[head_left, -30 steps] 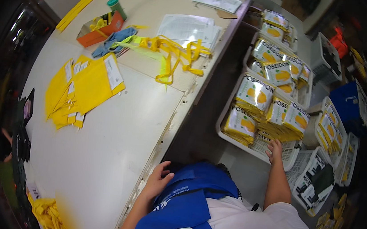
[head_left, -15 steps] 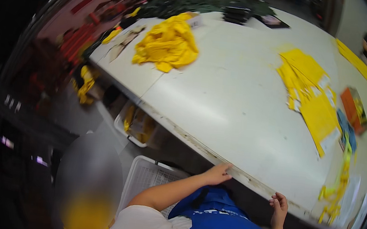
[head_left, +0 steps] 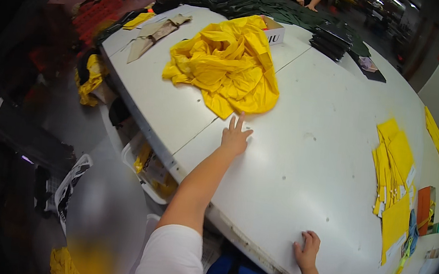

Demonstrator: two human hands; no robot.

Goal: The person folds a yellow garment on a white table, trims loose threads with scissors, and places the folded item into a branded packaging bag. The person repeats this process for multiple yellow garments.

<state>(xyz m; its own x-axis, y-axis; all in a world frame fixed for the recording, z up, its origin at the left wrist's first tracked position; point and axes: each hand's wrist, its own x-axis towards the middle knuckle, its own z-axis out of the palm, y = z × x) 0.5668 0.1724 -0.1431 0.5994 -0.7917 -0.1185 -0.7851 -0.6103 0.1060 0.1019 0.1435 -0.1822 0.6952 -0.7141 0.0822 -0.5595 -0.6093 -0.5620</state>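
A large crumpled heap of thin, shiny yellow fabric (head_left: 227, 65) lies on the white table (head_left: 303, 156). At its near edge reaches my left hand (head_left: 236, 139), open, fingers spread; the fingertips are just short of the fabric or barely at it, I cannot tell which. My right hand (head_left: 308, 250) is over the table near its front edge, thumb apart and fingers loosely bent, with nothing in it. Far to the right of both hands lies a stack of flat folded yellow pieces (head_left: 396, 161).
Behind the heap are a white box (head_left: 275, 33), black folded items (head_left: 330, 40) and dark green fabric (head_left: 265, 8). An orange box (head_left: 426, 207) stands at the right. White bins (head_left: 143, 174) sit below the left table edge. A person in yellow (head_left: 64, 265) is close on my left; another works at the far side.
My left hand has moved from the table's front edge far forward to the yellow heap. My right hand has come over the tabletop. The view has turned left and closer to the heap.
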